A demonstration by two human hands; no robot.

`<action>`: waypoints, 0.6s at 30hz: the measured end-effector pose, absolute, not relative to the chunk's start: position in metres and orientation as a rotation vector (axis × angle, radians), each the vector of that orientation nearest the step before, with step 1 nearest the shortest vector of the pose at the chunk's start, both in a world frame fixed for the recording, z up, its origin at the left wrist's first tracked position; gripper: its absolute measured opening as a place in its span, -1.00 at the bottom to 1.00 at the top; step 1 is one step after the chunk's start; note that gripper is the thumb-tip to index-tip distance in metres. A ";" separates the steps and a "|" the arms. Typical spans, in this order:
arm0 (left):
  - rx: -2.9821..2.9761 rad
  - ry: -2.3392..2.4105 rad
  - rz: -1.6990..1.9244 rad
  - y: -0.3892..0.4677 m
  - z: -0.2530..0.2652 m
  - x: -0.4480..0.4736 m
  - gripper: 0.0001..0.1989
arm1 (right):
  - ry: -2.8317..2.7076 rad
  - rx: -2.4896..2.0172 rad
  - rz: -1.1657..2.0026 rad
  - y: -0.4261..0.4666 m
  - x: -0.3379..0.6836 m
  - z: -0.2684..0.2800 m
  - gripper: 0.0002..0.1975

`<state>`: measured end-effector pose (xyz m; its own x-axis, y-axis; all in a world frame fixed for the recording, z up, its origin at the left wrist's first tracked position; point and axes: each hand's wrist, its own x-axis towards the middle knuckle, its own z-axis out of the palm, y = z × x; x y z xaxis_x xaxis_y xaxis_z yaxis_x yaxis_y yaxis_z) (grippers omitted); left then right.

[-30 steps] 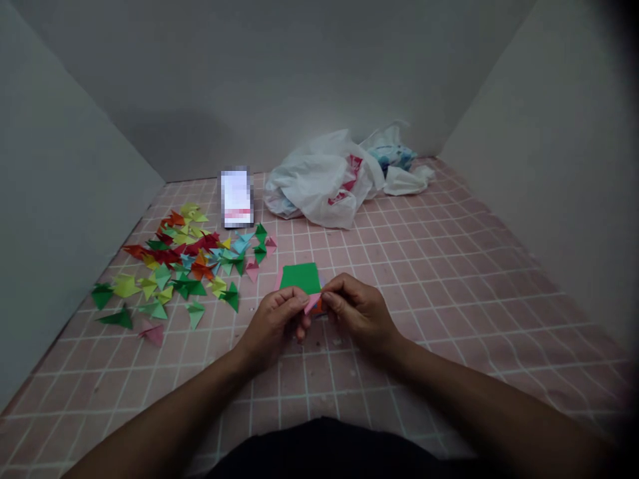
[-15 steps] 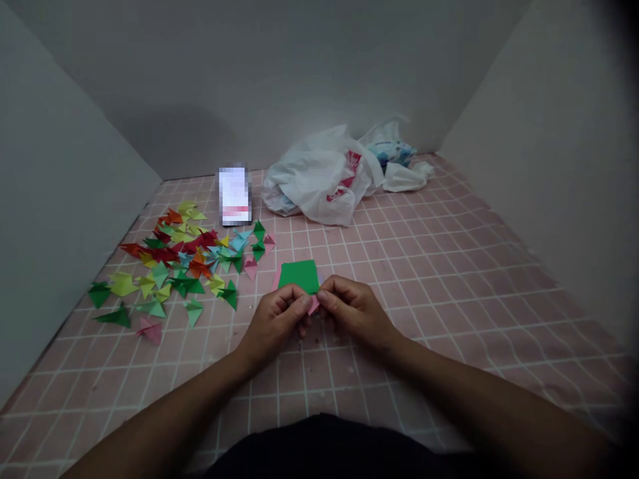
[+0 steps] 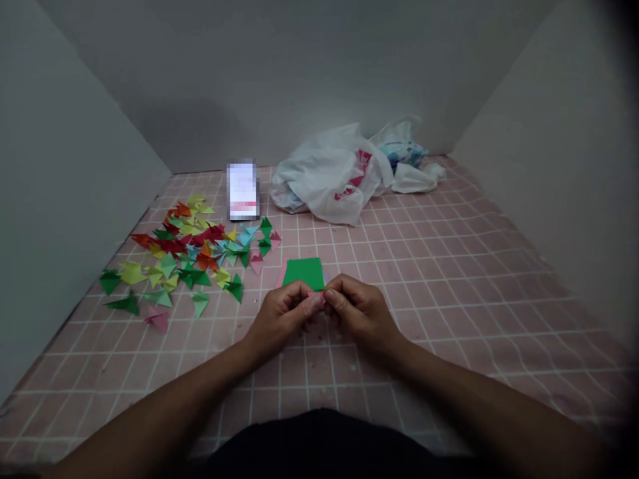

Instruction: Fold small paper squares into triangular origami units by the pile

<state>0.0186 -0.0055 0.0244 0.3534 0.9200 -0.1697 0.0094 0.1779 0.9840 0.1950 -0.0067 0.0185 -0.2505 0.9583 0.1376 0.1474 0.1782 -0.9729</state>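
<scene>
Between my two hands is a small piece of pink origami paper (image 3: pixel 316 294), mostly covered by fingers and thumbs. My left hand (image 3: pixel 292 309) pinches its left side, thumb on top. From the right, my right hand (image 3: pixel 357 309) pinches the other side with thumb and forefinger, and the fingertips nearly meet. Just beyond the hands lies a stack of square paper (image 3: pixel 304 273), green on top, with pink and other colours showing at its edges. Several folded paper cranes (image 3: pixel 192 276) in red, green, yellow, blue, orange and pink spread across the left of the surface.
A lit phone (image 3: pixel 243 191), its screen blurred, stands behind the cranes. White plastic bags (image 3: pixel 329 176) with red print lie at the back, beside a blue and white packet (image 3: pixel 404 153). Pale walls enclose the pink checked cloth (image 3: pixel 449 286) on three sides.
The view has shifted slightly, so the things appear a little further right. Less of the pink paper shows between my fingertips, and both hands keep their pinch.
</scene>
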 end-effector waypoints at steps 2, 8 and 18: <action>1.204 0.987 0.824 -0.006 0.024 0.018 -0.70 | -1.601 -1.097 1.149 -0.007 0.195 0.019 -0.76; 1.251 0.998 0.839 -0.004 0.024 0.017 -0.69 | -1.615 -1.073 1.221 0.000 0.198 0.021 -0.76; 1.200 1.072 0.914 -0.003 0.025 0.019 -0.69 | -1.479 -1.082 1.356 0.000 0.196 0.014 -0.68</action>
<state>0.0191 -0.0030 0.0248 0.2601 0.9542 -0.1479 0.0048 0.1518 0.9884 0.1956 0.0001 0.0144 -0.2790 0.9599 0.0264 0.0569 0.0440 -0.9974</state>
